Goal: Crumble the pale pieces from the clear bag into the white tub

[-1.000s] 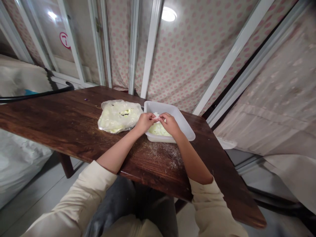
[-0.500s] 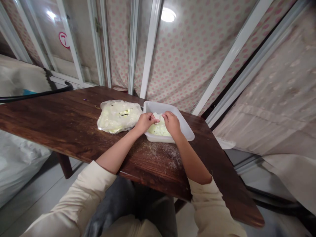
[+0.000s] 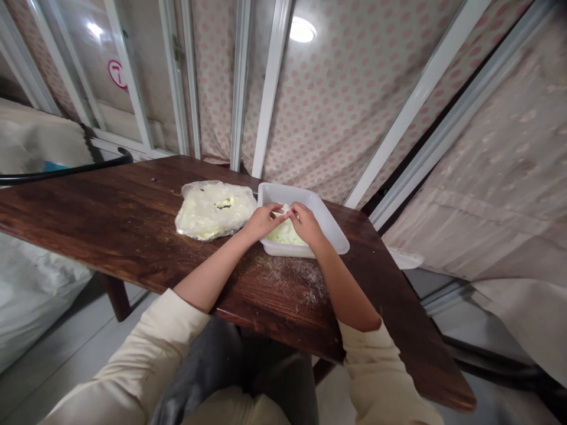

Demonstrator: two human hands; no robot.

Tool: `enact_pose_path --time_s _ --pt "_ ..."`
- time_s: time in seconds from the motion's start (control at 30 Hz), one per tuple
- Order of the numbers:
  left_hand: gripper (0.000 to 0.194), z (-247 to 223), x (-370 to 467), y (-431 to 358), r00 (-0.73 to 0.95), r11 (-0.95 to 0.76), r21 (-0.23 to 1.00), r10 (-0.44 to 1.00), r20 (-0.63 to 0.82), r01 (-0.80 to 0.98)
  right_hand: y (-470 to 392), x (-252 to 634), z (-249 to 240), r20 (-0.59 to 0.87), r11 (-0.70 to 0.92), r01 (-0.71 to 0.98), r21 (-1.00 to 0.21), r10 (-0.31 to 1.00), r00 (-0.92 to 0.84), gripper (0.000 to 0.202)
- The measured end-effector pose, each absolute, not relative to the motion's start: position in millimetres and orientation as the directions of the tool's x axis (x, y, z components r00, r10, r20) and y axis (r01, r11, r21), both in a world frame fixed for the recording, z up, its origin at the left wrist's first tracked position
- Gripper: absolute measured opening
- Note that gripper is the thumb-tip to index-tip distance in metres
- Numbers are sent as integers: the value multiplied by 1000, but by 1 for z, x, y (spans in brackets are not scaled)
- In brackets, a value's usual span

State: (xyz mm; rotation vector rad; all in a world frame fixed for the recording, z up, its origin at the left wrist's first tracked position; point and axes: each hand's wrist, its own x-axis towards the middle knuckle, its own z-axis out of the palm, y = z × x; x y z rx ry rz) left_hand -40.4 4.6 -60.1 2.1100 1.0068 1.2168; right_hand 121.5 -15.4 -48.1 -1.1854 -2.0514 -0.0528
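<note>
Pinching a white piece (image 3: 286,208) between my left hand (image 3: 264,222) and right hand (image 3: 306,223), I see pale bits (image 3: 283,236) already in the tub (image 3: 333,227); the bag (image 3: 201,206) seems to hold more.

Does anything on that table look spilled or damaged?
Yes. Pale specks lie scattered on the dark table, on the person's side of the white tub, so they look spilled. The plastic bag left of it shows a dark, ragged mark, possibly a tear; I can't be sure.

Homelike room with dotted curtain (image 3: 341,106) and 1 wooden table (image 3: 106,212)
</note>
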Motion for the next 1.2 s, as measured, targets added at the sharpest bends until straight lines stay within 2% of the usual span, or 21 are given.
enact_pose_path --time_s 0.1,0.2,0.37,0.5,0.6,0.67,0.73,0.77,0.87,0.93,1.0,1.03,1.2 --pt "40 -60 -40 4 325 -610 715 790 519 342 -17 120 -47 583 623 736 -265 711 -392 13" --pt "29 -60 -42 5 354 -636 704 768 534 317 -20 120 -47 568 603 757 -252 726 -389 16" --pt "24 -62 -43 8 294 -611 698 791 536 373 -23 118 -47 545 536 824 -185 754 -368 20" --pt "28 -63 -39 5 225 -585 728 810 541 357 -27 115 -45 562 448 878 -166 775 -289 20" --pt "32 -58 -41 2 169 -582 735 810 561 348 -28 115 -43 600 363 906 -220 782 -168 21" --pt "33 -53 -49 4 118 -583 698 796 594 416 -28 117 -42 612 295 914 -279 788 -67 27" --pt "32 -48 -63 11 73 -546 594 769 635 591 -27 118 -42 610 238 911 -338 792 19 34" --pt "32 -47 -72 16 34 -476 542 772 635 693 -27 119 -42 608 225 905 -360 793 45 36" --pt "35 -51 -99 32 -98 -139 418 863 496 898 -26 119 -42 600 232 892 -387 798 52 37" --pt "37 -58 -111 41 -99 7 306 954 285 952 -26 119 -42 596 249 890 -381 803 31 37" --pt "41 -66 -116 47 -66 55 184 996 54 981 -25 118 -43 586 261 888 -378 810 12 38" --pt "42 -69 -116 50 -56 54 169 998 11 984 -25 117 -43 580 262 888 -377 815 6 38" --pt "36 -71 -112 50 -1 5 165 1000 -26 986 -25 117 -44 562 261 894 -365 827 -12 41"
